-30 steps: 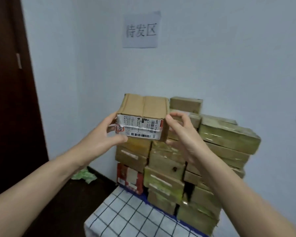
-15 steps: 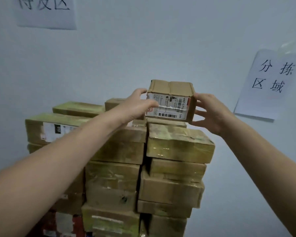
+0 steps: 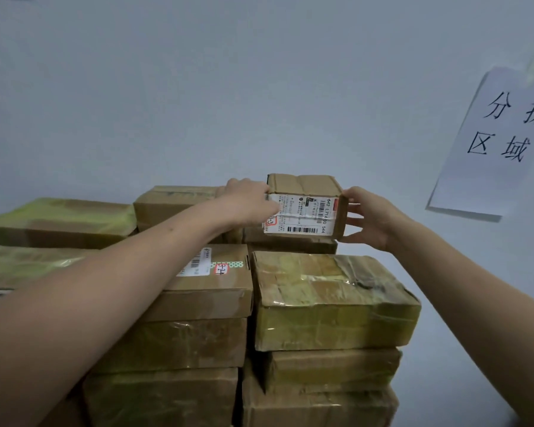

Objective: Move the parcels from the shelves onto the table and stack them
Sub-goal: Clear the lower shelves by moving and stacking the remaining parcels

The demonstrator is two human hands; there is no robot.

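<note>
Parcel (image 3: 304,204), label toward me, is centre-right of frame atop the stack (image 3: 333,300). It is clamped betw. left hand (image 3: 247,198) and right hand (image 3: 367,217), one per side face. Risk, my judgement: it stands tall, so uneven release could tip it fwd off the stack.

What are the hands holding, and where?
A small brown cardboard parcel with a white label, by its two ends: left hand left end, right hand right end.
</note>
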